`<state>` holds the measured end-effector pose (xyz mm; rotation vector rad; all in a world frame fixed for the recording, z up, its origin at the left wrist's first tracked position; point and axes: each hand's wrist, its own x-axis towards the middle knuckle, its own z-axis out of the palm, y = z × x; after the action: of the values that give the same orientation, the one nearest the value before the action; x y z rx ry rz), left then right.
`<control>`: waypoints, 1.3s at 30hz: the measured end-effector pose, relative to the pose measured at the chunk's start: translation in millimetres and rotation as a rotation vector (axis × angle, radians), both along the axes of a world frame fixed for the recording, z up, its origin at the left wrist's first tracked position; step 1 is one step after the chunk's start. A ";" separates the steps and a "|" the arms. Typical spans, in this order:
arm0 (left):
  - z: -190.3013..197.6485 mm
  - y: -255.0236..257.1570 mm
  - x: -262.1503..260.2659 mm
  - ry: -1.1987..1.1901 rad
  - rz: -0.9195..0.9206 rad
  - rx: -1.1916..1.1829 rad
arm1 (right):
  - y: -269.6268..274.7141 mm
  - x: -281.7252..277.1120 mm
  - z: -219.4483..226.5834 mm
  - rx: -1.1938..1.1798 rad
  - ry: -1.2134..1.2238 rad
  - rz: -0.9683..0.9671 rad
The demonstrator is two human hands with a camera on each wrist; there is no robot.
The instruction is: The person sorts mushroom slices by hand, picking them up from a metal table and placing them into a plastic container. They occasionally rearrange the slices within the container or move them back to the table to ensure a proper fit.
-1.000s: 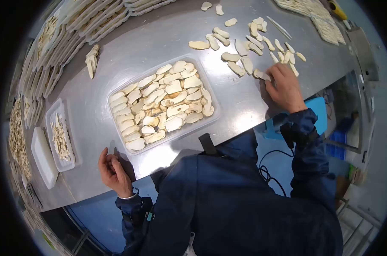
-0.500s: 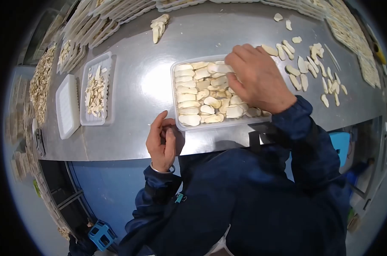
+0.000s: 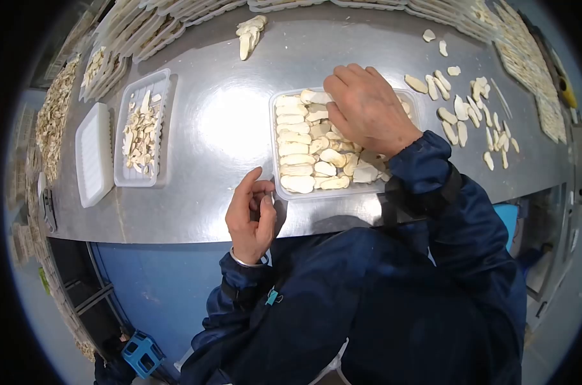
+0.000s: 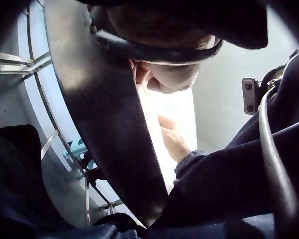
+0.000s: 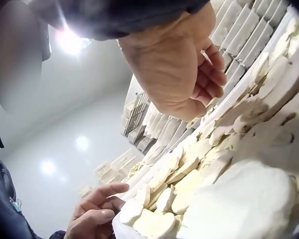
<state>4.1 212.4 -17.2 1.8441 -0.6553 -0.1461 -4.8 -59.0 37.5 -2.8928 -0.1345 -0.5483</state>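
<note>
A clear plastic tray [image 3: 273, 151] on the metal table holds rows of pale mushroom slices [image 3: 295, 148]. My right hand [image 3: 367, 106] is over its far side, the fingers bent down. It pinches a pale mushroom slice [image 3: 313, 97] that sticks out leftward at the tray's far left corner. In the right wrist view the curled fingers of that hand [image 5: 209, 79] stand close over the slices, and the pinched end is hidden. Beside the tray's near left corner, my left hand [image 3: 248, 218] rests with loosely curled fingers and nothing in them.
Loose mushroom slices [image 3: 461, 108] lie scattered to the right, with a small pile [image 3: 250, 35] at the back. On the left are a tray of small pieces [image 3: 159, 138] and a white tray [image 3: 95, 154]. Stacked filled trays [image 3: 153, 29] line the back.
From the loose slices on the right, my right hand has carried one slice left and over the tray. The left hand stays by the tray's near left corner. The head view has shifted.
</note>
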 end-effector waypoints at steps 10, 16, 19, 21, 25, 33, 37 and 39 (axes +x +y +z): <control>1.3 1.2 0.3 -0.014 -0.013 0.043 | 0.6 4.0 -3.2 0.006 -0.049 0.010; 1.2 0.8 -1.4 0.045 -0.007 0.001 | -22.3 -20.6 19.0 -0.005 -0.148 -0.046; 0.7 -0.9 -2.8 0.083 0.010 -0.047 | -80.2 -59.0 32.4 0.035 -0.233 -0.221; 3.0 -0.2 -2.8 0.099 0.002 -0.034 | -128.4 -97.9 38.0 -0.063 -0.132 -0.422; 5.1 0.4 -3.3 0.066 -0.049 -0.038 | -161.5 -151.0 28.3 -0.036 0.226 -0.636; 0.2 4.7 -1.5 0.026 -0.131 -0.024 | -148.0 -116.2 10.9 0.150 0.161 -0.498; 3.1 2.6 -1.0 0.044 -0.114 -0.016 | -139.2 -85.7 9.2 -0.022 0.341 -0.526; 5.0 4.9 -1.1 0.075 -0.122 0.009 | -140.2 -81.0 -4.8 -0.047 0.326 -0.550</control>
<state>3.1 217.3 -12.2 1.7989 -0.7154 -0.2975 -85.7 -199.2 32.7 -3.0001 0.7177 -0.1369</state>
